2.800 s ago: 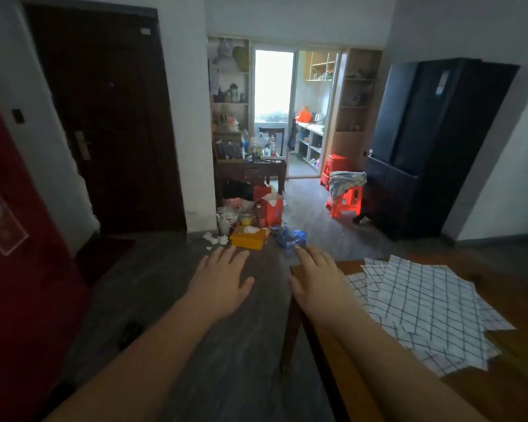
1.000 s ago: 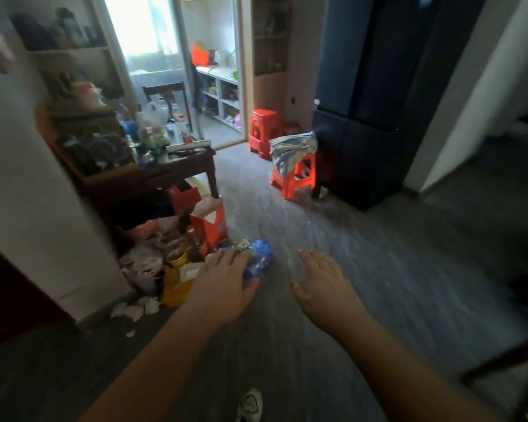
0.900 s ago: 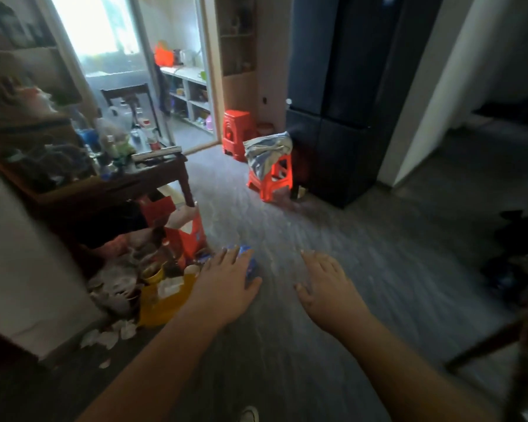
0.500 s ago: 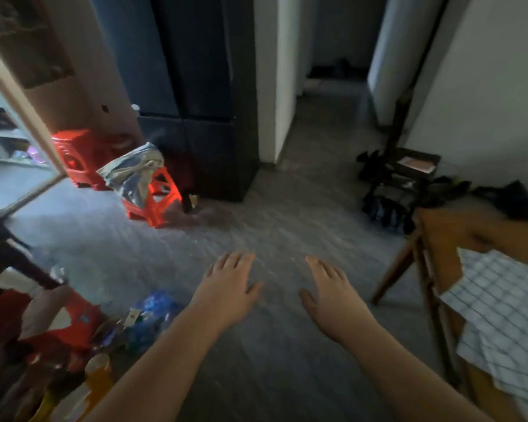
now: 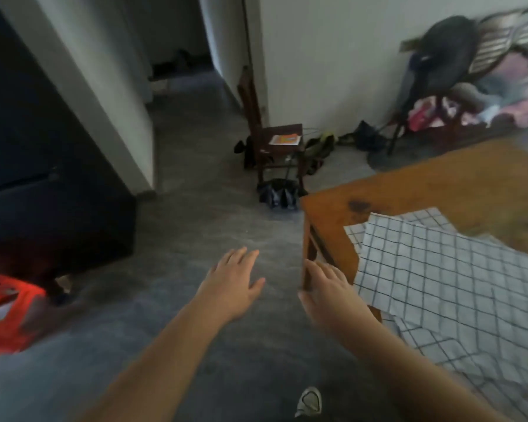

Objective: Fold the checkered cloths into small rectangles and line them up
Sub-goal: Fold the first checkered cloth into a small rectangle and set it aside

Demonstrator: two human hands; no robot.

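Checkered cloths (image 5: pixel 448 278) lie unfolded on the table (image 5: pixel 409 187), right of both hands; right hand (image 5: pixel 329 287) nearer than left hand (image 5: pixel 232 284), both flat-fingered, holding nothing.

Unfolded checkered cloths (image 5: pixel 445 269) overhanging wooden table (image 5: pixel 409 190)

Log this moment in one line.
left hand open, empty | right hand open, near table edge | checkered cloths unfolded, overlapping on table
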